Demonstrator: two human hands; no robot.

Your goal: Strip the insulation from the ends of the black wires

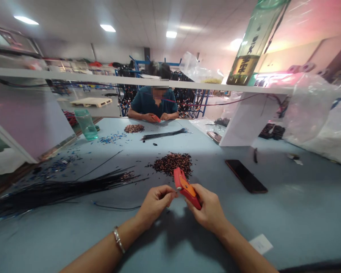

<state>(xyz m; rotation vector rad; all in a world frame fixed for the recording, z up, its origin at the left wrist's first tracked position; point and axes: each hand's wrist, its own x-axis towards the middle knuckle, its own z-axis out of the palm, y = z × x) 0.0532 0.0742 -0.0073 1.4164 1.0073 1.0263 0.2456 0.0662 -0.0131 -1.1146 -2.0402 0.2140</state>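
My right hand [207,206] is wrapped round a red and orange wire stripper [189,189], its head pointing up and away from me. Just left of that head, my left hand [157,203] is closed in a pinch. A thin black wire [116,207] comes out from behind the left hand and trails left over the table; its end at the fingertips is too small to make out. Beyond the tool lies a heap of small dark and copper-coloured pieces [170,163]. A thick bundle of black wires [74,189] stretches across the left side.
Blue scraps [57,165] litter the table's left. A dark phone [246,176] lies at right, a white card [260,243] nearer. Across the table, a person [153,100] holds a red tool. A shelf [187,85] crosses above, carrying a bottle [247,57]; a green cup [86,125] stands far left.
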